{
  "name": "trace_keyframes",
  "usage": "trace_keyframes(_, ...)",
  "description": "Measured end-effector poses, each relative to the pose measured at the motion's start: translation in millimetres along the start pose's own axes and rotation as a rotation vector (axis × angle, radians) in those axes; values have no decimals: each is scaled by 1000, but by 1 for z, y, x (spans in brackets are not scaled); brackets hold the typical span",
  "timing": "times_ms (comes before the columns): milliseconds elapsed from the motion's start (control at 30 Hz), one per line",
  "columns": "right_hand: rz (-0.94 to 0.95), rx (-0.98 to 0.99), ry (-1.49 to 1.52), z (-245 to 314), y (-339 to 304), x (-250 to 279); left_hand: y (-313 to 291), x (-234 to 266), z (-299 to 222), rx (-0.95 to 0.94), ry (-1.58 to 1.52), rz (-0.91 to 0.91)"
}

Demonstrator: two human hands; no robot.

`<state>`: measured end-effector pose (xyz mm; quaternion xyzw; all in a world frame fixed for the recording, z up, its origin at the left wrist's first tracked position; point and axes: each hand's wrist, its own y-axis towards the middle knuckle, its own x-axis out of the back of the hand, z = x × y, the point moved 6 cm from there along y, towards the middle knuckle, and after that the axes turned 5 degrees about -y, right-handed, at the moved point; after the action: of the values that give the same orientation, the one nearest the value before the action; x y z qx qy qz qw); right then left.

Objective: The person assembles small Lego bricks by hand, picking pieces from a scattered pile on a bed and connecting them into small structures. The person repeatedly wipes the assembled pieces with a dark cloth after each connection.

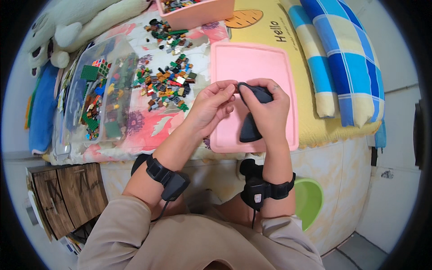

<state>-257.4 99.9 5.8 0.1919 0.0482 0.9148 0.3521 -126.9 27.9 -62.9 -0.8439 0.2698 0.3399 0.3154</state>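
Note:
A dark grey piece of folded cloth (250, 128) is held up over a pink lid (225, 137). My right hand (275, 110) is closed round its upper part, thumb in front, while the lower end hangs free. Beside the cloth's upper left edge, my left hand (209, 108) is pinched, thumb against forefinger. Whether those fingertips grip the cloth's edge or something small there I cannot make out. The other fingers of my left hand are curled. Black strapped devices sit on both my forearms.
Loose toy bricks (168, 85) lie in piles on the flowered cover left of the lid. A clear plastic box (121, 56) with more bricks stands farther left, and a pink bin (198, 17) at the back. Checked cushions (355, 67) lie at right; a green basin (310, 202) stands below.

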Motion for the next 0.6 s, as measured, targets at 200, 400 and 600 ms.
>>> trace_keyframes(200,-79,-55,-171,-8,7,13,-23,2,-94,-531,348,-199)
trace_keyframes(400,-59,-77,-126,-9,5,12,-148,31,-222,-1378,1115,-972)
trace_keyframes(600,-57,-74,-129,-2,2,10,-141,70,-225,-926,1770,-1396)
